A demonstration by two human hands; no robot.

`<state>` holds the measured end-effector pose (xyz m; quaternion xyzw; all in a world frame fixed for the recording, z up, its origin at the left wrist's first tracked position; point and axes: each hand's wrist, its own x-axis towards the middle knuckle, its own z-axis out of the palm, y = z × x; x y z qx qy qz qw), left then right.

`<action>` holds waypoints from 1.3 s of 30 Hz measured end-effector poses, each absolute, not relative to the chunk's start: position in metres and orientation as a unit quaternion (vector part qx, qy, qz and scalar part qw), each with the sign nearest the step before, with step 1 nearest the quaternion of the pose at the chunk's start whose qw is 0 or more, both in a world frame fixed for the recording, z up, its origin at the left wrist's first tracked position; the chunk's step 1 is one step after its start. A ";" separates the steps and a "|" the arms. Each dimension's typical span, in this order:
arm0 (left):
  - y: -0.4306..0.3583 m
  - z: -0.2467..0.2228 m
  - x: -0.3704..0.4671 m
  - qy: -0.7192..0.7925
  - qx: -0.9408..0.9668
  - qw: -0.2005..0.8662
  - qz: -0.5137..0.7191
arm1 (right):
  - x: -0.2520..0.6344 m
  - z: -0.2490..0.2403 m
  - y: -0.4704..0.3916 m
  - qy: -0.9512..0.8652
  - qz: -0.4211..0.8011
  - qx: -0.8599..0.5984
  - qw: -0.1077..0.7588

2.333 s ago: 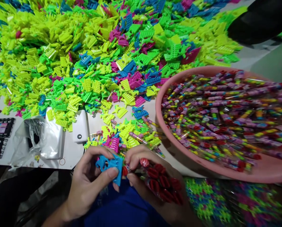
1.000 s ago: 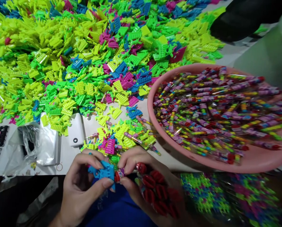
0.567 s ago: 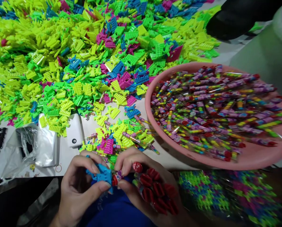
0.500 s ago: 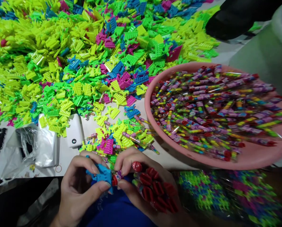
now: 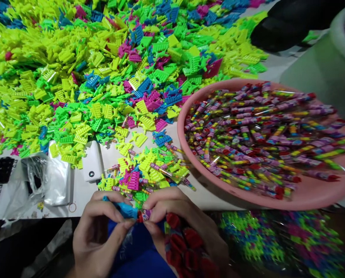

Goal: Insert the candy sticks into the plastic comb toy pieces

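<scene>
Between thumb and fingers, my left hand pinches a blue plastic piece. Its right end meets the red end of a candy tube with a purple label, which my right hand grips between thumb and forefinger. Several more tubes with red ends are bunched in the palm of my right hand. Just beyond my hands lies a small heap of yellow, green and pink plastic pieces mixed with candy tubes.
A large pile of bright plastic pieces covers the back and left. A pink basin of candy tubes stands right, near a pale bucket. A white power bank and clear plastic bags lie front left. Bagged pieces sit lower right.
The blue piece has turned so that it shows narrower, and its end still meets the tube. My right hand and the bunched tubes have shifted slightly down and right.
</scene>
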<state>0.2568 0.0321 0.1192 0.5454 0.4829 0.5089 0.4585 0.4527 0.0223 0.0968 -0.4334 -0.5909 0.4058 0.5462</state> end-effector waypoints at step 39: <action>0.044 0.120 0.267 0.545 0.500 0.479 0.473 | 0.447 0.093 0.039 -0.586 0.422 -0.434 0.539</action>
